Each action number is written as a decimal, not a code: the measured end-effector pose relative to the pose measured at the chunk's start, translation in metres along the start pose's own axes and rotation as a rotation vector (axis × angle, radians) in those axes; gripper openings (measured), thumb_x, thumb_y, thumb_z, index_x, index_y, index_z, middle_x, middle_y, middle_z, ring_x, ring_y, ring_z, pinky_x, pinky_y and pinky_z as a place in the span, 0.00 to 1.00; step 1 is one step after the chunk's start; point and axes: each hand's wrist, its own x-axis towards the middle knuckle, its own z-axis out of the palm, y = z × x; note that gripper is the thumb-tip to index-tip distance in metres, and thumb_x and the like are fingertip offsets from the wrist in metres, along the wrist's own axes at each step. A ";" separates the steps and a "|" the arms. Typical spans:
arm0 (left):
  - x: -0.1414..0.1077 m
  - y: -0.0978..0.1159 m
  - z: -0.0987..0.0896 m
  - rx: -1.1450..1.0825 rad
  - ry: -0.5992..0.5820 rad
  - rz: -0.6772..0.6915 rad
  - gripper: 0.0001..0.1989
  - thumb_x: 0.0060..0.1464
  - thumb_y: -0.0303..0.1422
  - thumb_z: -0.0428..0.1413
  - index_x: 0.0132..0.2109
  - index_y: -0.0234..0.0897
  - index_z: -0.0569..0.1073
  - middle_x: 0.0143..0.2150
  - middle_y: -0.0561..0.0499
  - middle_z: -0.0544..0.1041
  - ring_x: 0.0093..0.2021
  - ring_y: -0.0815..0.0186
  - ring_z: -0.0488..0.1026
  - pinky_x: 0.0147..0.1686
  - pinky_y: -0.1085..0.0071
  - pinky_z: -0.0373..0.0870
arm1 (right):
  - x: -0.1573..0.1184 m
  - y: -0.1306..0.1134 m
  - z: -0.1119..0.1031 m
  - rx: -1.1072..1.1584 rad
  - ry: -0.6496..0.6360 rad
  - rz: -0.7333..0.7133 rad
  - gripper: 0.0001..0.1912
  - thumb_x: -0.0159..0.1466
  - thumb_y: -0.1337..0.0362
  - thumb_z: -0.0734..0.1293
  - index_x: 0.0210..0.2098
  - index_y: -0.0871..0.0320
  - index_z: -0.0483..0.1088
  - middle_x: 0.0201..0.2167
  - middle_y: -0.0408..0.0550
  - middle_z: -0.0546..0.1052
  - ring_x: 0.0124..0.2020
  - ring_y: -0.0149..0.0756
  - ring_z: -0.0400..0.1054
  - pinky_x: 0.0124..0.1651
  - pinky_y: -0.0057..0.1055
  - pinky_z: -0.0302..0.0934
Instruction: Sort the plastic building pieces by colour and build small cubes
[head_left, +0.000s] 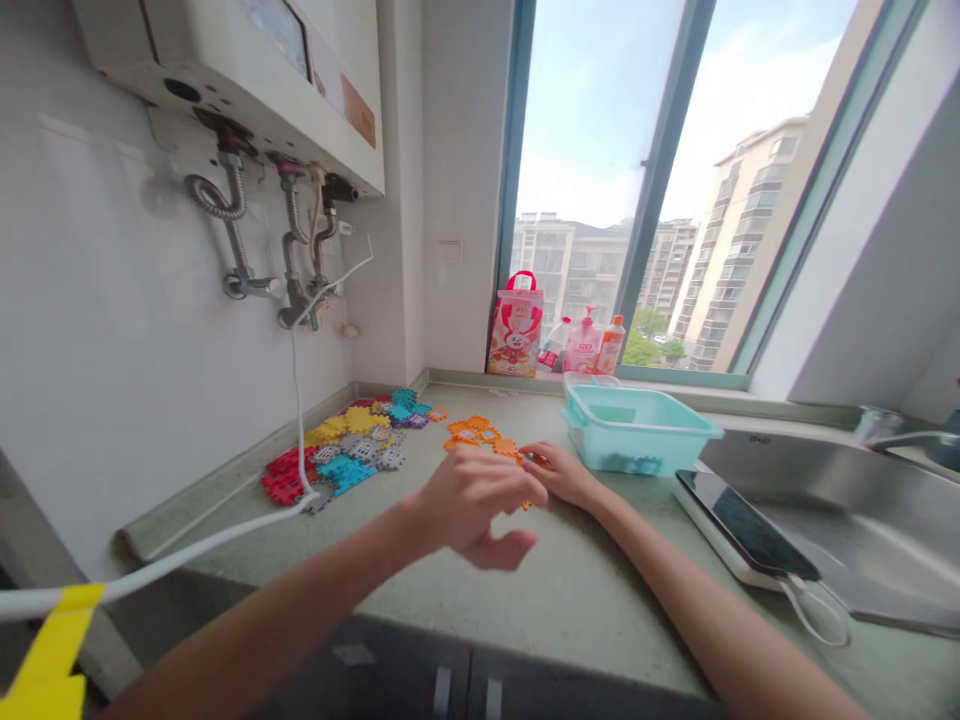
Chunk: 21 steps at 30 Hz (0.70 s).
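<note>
Head view: both hands meet over orange blocks.

No writing can be read anywhere. The red and white bag on the windowsill carries printed graphics too blurred to make out, the bottles beside it show illegible labels, and the brown sticker on the water heater is unreadable.
</note>
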 end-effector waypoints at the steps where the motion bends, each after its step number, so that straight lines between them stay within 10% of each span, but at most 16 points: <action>1: 0.006 -0.017 0.003 -0.002 -0.026 -0.127 0.25 0.71 0.52 0.43 0.60 0.47 0.76 0.51 0.43 0.82 0.51 0.58 0.79 0.53 0.60 0.77 | 0.000 0.000 0.000 -0.002 0.005 -0.002 0.22 0.71 0.51 0.64 0.54 0.58 0.78 0.43 0.55 0.80 0.41 0.43 0.73 0.49 0.40 0.67; 7: -0.006 -0.117 0.040 0.103 -0.328 -0.925 0.44 0.67 0.62 0.36 0.75 0.35 0.58 0.76 0.33 0.57 0.77 0.44 0.49 0.73 0.40 0.43 | 0.001 0.001 -0.001 -0.015 -0.012 0.020 0.26 0.74 0.47 0.60 0.57 0.57 0.76 0.44 0.55 0.80 0.45 0.46 0.74 0.51 0.42 0.66; 15: -0.030 -0.129 0.049 0.074 -0.409 -0.955 0.45 0.65 0.63 0.33 0.76 0.39 0.57 0.78 0.37 0.53 0.79 0.44 0.39 0.71 0.33 0.28 | -0.001 0.001 0.000 -0.032 -0.021 0.017 0.25 0.74 0.47 0.59 0.55 0.55 0.77 0.48 0.56 0.81 0.50 0.49 0.73 0.57 0.46 0.64; 21: -0.024 -0.119 0.045 0.091 -0.293 -0.841 0.42 0.67 0.63 0.33 0.71 0.41 0.65 0.69 0.37 0.70 0.71 0.47 0.61 0.73 0.40 0.39 | -0.002 -0.002 -0.002 -0.049 -0.027 0.017 0.25 0.74 0.47 0.58 0.54 0.55 0.78 0.49 0.57 0.81 0.51 0.50 0.73 0.59 0.47 0.64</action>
